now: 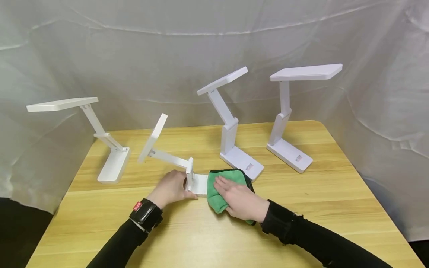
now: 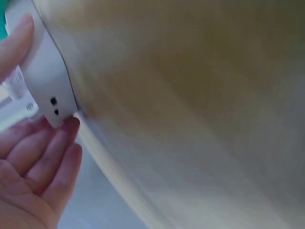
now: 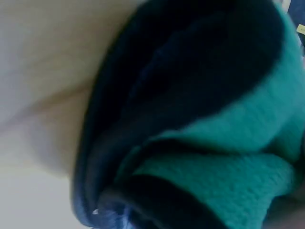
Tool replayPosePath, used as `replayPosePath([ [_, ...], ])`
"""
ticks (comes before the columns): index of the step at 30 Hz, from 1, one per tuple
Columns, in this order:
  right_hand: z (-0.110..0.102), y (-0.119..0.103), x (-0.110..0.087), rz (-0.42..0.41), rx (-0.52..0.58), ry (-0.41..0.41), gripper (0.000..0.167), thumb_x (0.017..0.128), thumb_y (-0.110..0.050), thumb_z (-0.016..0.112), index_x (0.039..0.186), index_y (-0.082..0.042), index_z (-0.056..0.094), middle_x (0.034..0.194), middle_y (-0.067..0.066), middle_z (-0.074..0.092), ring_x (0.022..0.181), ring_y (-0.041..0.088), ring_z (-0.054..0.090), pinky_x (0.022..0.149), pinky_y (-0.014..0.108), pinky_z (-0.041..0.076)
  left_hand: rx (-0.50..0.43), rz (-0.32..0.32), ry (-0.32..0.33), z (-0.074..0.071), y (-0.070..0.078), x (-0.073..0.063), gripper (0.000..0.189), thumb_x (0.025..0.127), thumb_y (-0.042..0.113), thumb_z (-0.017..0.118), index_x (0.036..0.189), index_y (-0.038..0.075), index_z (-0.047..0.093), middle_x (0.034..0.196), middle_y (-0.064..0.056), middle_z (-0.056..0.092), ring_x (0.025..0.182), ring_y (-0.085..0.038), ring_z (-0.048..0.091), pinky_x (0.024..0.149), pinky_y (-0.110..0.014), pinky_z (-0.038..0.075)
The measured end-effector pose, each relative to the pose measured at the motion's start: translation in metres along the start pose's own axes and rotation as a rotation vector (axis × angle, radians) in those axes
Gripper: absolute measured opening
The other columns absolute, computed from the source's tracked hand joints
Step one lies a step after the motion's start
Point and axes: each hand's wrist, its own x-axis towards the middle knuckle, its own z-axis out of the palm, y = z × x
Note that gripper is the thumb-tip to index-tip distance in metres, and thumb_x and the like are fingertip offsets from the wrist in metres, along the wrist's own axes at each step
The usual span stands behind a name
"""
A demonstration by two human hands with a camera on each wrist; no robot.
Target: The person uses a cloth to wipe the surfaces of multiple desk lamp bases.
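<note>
Far left: outer left lamp (image 1: pixel 94 121), white, standing unfolded on the tabletop (image 1: pixel 184 242); possibly risking a knock if swinging the neighbouring panel leftward.
Left of middle, nearer: low lamp (image 1: pixel 169 158), resting on its base and leaning its panel left; likely twisting or sliding if pulling too hard rightward.
At its base's left end: left hand (image 1: pixel 172 188), gripping between thumb and fingers; perhaps risking a pinch if folding at the hinge alongside.
At the right end: green cloth (image 1: pixel 214 201), covering that part; right hand (image 1: pixel 242 199), holding the cloth against it.
Far, right of middle: centre lamp (image 1: pixel 229 137), standing just beyond the cloth, contact not showing clearly; possibly shifting if catching a loose edge.
Far right: outer right lamp (image 1: pixel 279 128), standing well apart; seemingly facing least risk.
</note>
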Motion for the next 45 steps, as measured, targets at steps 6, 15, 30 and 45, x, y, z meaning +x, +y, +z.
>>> replayPosePath([
  [6,-0.007,0.0,0.006,-0.049,0.098,-0.136,0.084,0.093,-0.047,0.064,0.156,0.0,0.032,0.165,0.02,0.025,0.156,0.031,0.021,0.126,0.042,0.028,-0.014,0.01,-0.019,-0.001,0.003,-0.004,0.051,0.063,0.027,0.095,0.103,0.007,0.071,0.091,-0.005,0.075,0.082,-0.018,0.068,0.079,-0.036,0.058],
  [15,-0.005,0.01,0.013,-0.033,0.162,-0.041,0.07,0.098,-0.041,0.064,0.152,-0.002,0.041,0.163,0.016,0.035,0.153,0.029,0.032,0.123,0.043,0.034,-0.017,0.05,-0.044,-0.006,-0.002,-0.005,0.057,0.063,0.025,0.095,0.112,0.006,0.071,0.104,-0.009,0.076,0.096,-0.024,0.071,0.09,-0.041,0.059],
  [30,0.011,-0.017,0.052,-0.047,-0.344,0.063,0.065,0.101,-0.043,0.057,0.146,0.003,0.049,0.152,0.022,0.049,0.145,0.032,0.046,0.119,0.04,0.041,-0.01,0.081,-0.062,-0.003,-0.003,-0.001,0.035,0.069,0.019,0.09,0.096,0.008,0.071,0.078,0.001,0.07,0.067,-0.009,0.057,0.066,-0.026,0.053],
  [45,-0.001,0.022,0.0,-0.126,-0.035,0.084,0.054,0.092,-0.016,0.073,0.142,-0.003,0.056,0.15,0.016,0.053,0.14,0.028,0.052,0.106,0.041,0.053,-0.066,0.041,-0.119,-0.009,-0.006,-0.007,0.063,0.07,0.031,0.092,0.123,0.005,0.068,0.122,-0.013,0.073,0.114,-0.03,0.068,0.103,-0.045,0.053],
])
